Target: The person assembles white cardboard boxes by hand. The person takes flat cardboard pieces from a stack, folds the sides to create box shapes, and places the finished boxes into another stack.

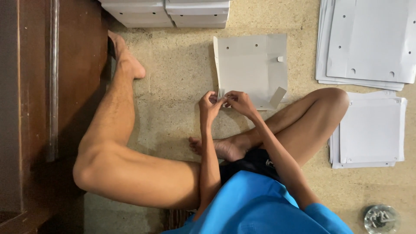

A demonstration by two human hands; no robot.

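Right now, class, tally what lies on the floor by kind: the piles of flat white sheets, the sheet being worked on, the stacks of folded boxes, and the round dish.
Piles of flat white sheets: 2
Sheet under the hands: 1
Stacks of folded white boxes: 2
Round dish: 1
Total: 6

You are sitting on a speckled tan floor (pixel 182 65). A dark brown wooden cabinet (pixel 39 86) is standing at your left side. Some folded white boxes (pixel 167 13) are sitting in stacks at the top, just past your foot. A big pile of flat white sheets with small holes (pixel 368 43) is lying at the top right. Another smaller pile of white sheets (pixel 372 130) is lying beside your right knee. A little round glass dish (pixel 381 219) is sitting in the bottom right corner, holding small white bits.
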